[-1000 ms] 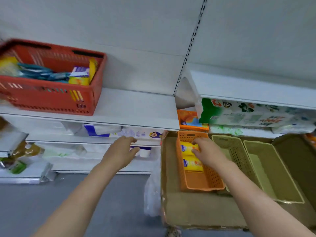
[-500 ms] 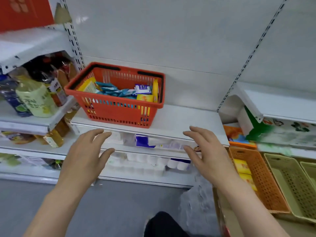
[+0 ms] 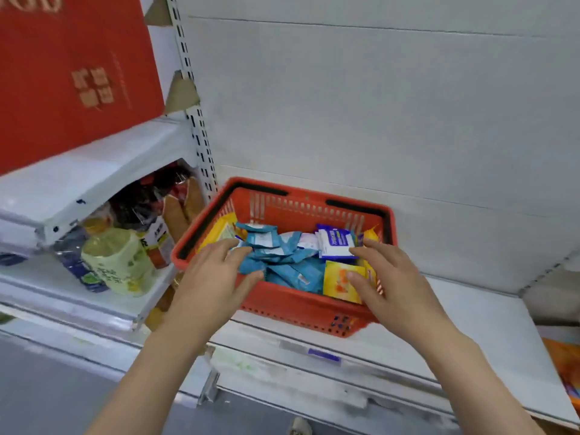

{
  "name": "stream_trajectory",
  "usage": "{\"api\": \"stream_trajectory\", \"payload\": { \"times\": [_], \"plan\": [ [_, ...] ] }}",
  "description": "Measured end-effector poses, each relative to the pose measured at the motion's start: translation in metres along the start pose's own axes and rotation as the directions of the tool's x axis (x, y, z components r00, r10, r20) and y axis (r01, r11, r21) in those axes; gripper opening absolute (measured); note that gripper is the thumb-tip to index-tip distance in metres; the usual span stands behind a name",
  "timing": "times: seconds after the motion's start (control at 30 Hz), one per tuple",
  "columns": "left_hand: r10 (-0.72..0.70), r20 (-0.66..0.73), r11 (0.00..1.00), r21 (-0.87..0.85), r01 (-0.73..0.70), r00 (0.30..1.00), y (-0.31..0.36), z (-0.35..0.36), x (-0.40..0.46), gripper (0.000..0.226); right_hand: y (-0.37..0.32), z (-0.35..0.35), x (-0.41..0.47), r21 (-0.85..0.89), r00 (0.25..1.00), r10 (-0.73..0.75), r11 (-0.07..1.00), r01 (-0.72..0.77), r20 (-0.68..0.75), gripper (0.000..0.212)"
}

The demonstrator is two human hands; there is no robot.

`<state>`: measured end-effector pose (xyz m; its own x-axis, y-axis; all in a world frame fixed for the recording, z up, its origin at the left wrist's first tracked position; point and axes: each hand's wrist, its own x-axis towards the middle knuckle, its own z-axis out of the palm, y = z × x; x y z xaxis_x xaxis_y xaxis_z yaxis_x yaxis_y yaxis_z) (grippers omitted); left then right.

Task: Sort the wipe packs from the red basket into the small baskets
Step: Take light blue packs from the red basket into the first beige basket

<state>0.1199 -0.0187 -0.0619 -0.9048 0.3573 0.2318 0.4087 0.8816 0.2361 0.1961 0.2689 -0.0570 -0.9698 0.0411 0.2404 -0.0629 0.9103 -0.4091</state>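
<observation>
The red basket (image 3: 314, 312) stands on a white shelf and holds several wipe packs: blue packs (image 3: 282, 262) in the middle, a purple-and-white pack (image 3: 334, 243) at the back right, a yellow pack (image 3: 340, 282) at the front right, another yellow pack (image 3: 219, 230) at the left. My left hand (image 3: 216, 284) reaches over the basket's front rim, fingers spread on the blue packs, holding nothing. My right hand (image 3: 395, 287) hovers at the right side, fingers apart, fingertips touching the yellow and purple packs. The small baskets are out of view.
A lower shelf at the left carries bottles (image 3: 116, 262) and wrapped goods. A red box (image 3: 69, 73) sits on the shelf above them. A perforated upright (image 3: 194, 120) divides the bays. The white shelf (image 3: 470, 340) extends to the right; an orange pack (image 3: 565, 365) shows at the right edge.
My view swung left from the small baskets to the red basket. Both hands moved up from below the shelf and now reach into the red basket, onto the packs.
</observation>
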Motion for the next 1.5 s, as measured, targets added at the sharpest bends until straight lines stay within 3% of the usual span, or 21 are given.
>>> {"api": "stream_trajectory", "payload": {
  "times": [0.2,0.43,0.6,0.7,0.87,0.93,1.03,1.1,1.2,1.33,1.5],
  "plan": [
    [0.006,0.075,1.0,-0.015,-0.005,0.997,-0.021,0.032,0.073,0.049,0.006,0.029,0.084,-0.01,0.998,-0.007,1.0,0.007,0.063,0.043],
    [0.073,0.231,0.996,-0.074,-0.057,0.97,-0.038,0.071,0.14,0.056,0.007,0.065,0.134,-0.062,0.967,0.111,0.993,-0.099,0.227,0.045],
    [0.064,0.361,0.993,-0.115,-0.024,0.93,-0.052,0.085,0.166,0.063,-0.014,0.101,0.161,-0.066,0.83,0.151,0.988,-0.137,0.537,0.046],
    [0.042,0.458,0.991,-0.133,0.022,0.888,-0.06,0.089,0.174,0.063,-0.021,0.123,0.17,-0.154,0.743,0.229,0.973,-0.17,0.629,0.051],
    [0.02,0.567,0.987,-0.141,0.073,0.823,-0.067,0.094,0.175,0.063,-0.011,0.126,0.175,-0.088,0.726,0.355,0.921,-0.379,0.589,0.066],
    [0.022,0.611,0.988,-0.133,0.075,0.791,-0.068,0.097,0.175,0.063,-0.006,0.123,0.172,-0.095,0.712,0.403,0.897,-0.431,0.576,0.059],
    [0.014,0.652,0.996,-0.076,0.047,0.758,-0.065,0.103,0.175,0.064,-0.01,0.128,0.168,-0.131,0.726,0.406,0.904,-0.406,0.555,0.032],
    [-0.016,0.668,0.997,-0.041,0.058,0.744,-0.061,0.107,0.175,0.062,-0.018,0.132,0.168,-0.074,0.734,0.374,0.911,-0.406,0.567,0.032],
    [-0.05,0.639,0.994,-0.044,0.101,0.768,-0.061,0.11,0.176,0.053,-0.023,0.131,0.167,0.046,0.696,0.391,0.854,-0.519,0.602,0.068],
    [-0.076,0.479,0.967,-0.177,0.182,0.875,-0.068,0.103,0.174,0.031,-0.018,0.125,0.154,0.103,0.648,0.446,0.77,-0.629,0.618,0.064],
    [-0.211,0.18,0.944,-0.216,0.248,0.961,-0.071,0.092,0.171,0.037,-0.006,0.105,0.145,0.415,0.728,0.437,0.615,-0.671,0.529,0.059]
  ]
}}
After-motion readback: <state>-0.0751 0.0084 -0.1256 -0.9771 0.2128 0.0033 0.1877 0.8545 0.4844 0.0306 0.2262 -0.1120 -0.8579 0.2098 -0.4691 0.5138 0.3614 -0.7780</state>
